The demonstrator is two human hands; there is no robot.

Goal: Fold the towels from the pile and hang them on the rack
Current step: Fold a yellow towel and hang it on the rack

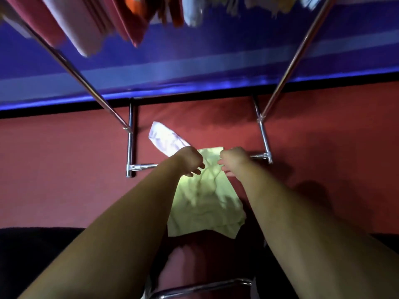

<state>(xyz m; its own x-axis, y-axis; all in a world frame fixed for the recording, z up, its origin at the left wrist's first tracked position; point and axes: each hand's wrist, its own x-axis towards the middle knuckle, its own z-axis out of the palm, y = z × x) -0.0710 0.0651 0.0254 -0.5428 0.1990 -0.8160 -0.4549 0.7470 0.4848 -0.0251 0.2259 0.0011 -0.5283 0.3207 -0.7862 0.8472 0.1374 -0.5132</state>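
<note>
A pale yellow-green towel (205,203) spreads out crumpled between my two forearms, above the red floor. My left hand (191,161) and my right hand (232,161) are close together at its far end, fingers curled into the cloth near its upper edge. Just beyond my left hand a white towel (165,139) lies on the floor. The chrome rack (264,134) stands around them: two slanted poles rise to the upper corners, and its low bars frame the towels. Pink, orange and white towels (90,24) hang from the rack at the top, blurred.
A blue wall (194,67) with a dark skirting runs behind the rack. Another chrome bar (200,288) crosses at the bottom near my body. Dark cloth (32,255) fills the lower left corner.
</note>
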